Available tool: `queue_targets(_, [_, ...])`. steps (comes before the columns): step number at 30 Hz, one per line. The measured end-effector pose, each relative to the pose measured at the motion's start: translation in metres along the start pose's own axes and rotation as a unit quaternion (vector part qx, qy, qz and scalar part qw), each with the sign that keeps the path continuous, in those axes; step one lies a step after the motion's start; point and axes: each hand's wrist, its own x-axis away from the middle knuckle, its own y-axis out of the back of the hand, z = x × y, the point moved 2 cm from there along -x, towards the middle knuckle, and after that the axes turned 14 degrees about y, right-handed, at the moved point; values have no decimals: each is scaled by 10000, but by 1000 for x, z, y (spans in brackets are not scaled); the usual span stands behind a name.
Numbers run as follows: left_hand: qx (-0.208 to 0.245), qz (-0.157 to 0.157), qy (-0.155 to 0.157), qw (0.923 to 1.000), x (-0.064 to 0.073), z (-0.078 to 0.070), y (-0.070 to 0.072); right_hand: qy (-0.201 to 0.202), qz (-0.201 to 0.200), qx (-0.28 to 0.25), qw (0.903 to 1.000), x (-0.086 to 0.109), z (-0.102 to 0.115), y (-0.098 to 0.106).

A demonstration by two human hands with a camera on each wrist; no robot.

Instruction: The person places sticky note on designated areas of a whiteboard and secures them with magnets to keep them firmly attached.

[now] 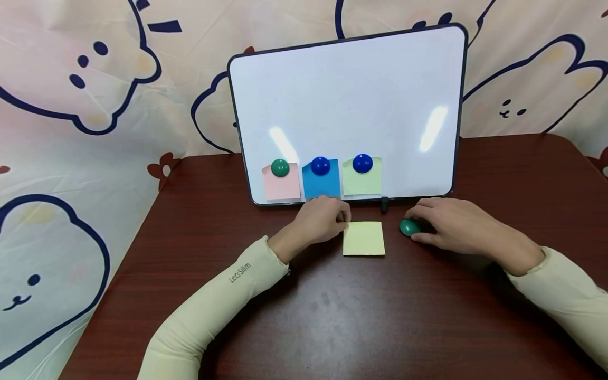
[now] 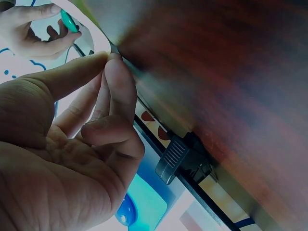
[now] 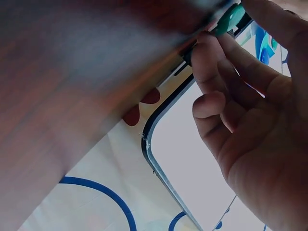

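Observation:
My left hand (image 1: 323, 219) pinches the upper left corner of a pale yellow sticky note (image 1: 364, 239) between thumb and fingertip. To its right, my right hand (image 1: 448, 224) holds a round green magnet (image 1: 409, 227) between thumb and fingers, low over the table. The right wrist view shows the magnet (image 3: 230, 19) edge-on at the fingertips. Behind both hands leans a whiteboard (image 1: 351, 100). Along its lower left sit three notes: a pink note (image 1: 282, 187) under a green magnet (image 1: 280, 168), a blue note (image 1: 321, 182) and a light green note (image 1: 362, 182), each under a blue magnet (image 1: 362, 163).
A small black clip-like stand (image 1: 384, 205) is at the board's lower edge, between the hands. The dark wooden table (image 1: 304, 327) extends toward me. A cloth with cartoon animals (image 1: 52, 253) hangs behind and to the left.

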Motion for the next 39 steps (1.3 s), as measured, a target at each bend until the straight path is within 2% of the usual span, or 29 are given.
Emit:
queue_targets(7, [154,-119,-110,9998,1,2,0,-157,17,20,9999,7,-2,1])
queue_targets(13, [430,-280,-352,9981,1,2,1,-44,-125,220,9997,15,-4,1])
queue_targets(21, [881,-858,-761,9895,-1,2,6,170,-423,498,9977,22,-4,0])
queue_targets(29, [1255,-1520,-761,9774,-1,3,11,298,-530,660,9960,26,-6,0])
queue_targets(39, [1242,-2135,-691,9665,-3,-3,14,268,-443,637,9966,27,-6,0])
